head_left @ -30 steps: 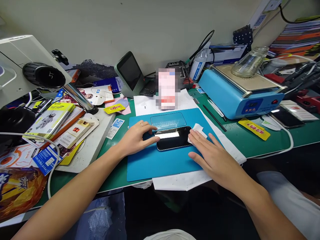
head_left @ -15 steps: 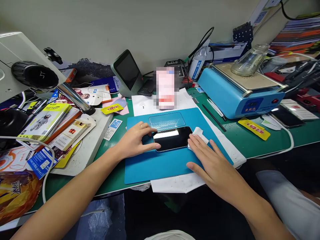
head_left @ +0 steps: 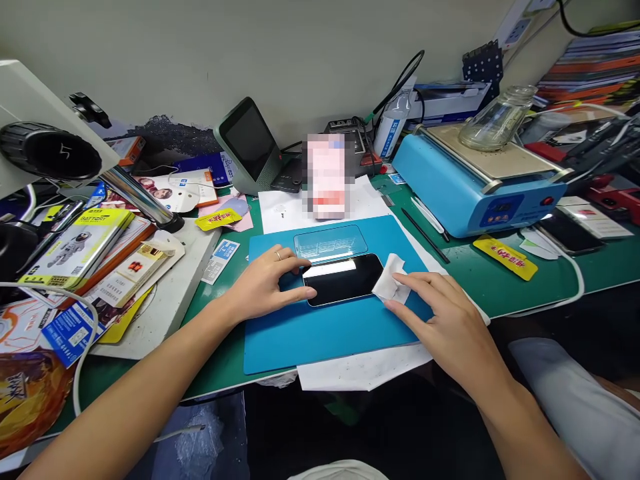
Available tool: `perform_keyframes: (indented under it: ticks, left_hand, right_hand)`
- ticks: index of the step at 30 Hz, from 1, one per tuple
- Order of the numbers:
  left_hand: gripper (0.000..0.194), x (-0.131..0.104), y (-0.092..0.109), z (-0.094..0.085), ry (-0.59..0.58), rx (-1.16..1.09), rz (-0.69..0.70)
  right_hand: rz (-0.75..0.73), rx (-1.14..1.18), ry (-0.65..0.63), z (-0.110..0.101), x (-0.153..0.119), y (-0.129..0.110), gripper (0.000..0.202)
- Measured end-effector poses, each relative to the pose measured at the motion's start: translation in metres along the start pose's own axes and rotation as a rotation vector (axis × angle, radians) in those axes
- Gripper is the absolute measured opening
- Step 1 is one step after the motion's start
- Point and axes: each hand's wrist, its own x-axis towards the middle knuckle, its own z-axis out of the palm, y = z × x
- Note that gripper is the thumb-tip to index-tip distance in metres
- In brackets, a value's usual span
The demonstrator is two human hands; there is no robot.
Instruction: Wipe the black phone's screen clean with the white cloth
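Head view: left hand (head_left: pixel 265 283) holds phone (head_left: pixel 345 283); yellow box (head_left: pixel 80 250) apparently reads "BATTERY".

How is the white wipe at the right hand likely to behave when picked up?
The wipe will probably flop, since it is creased and bunched at the right hand's fingertips. It is likely light, as it looks thin. Its uneven folds suggest it would crumple, not roll, if pushed.

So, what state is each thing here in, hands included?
smartphone: face up, screen dark
white wipe: crumpled, at the smartphone's right end
left hand: holding the smartphone's left end
right hand: pinching the white wipe
clear black-bordered panel: flat on the blue mat
tabletop display: screen dark
glass jar: uncapped
blue benchtop machine: on or off, cannot tell
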Motion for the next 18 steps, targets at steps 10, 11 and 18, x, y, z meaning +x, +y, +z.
perform_keyframes:
  ticks: [10, 11, 18]
  left_hand:
    - [0.052, 0.0, -0.001, 0.0, 0.01, 0.003, 0.005]
    - [0.052, 0.0, -0.001, 0.0, 0.011, 0.006, 0.007]
    - [0.053, 0.0, 0.0, -0.001, 0.006, -0.007, 0.014]
  right_hand:
    - [-0.055, 0.079, -0.017, 0.003, 0.015, -0.002, 0.014]
    - [-0.051, 0.082, -0.026, 0.002, 0.016, -0.002, 0.012]
    - [-0.036, 0.103, -0.082, 0.002, 0.016, -0.003, 0.016]
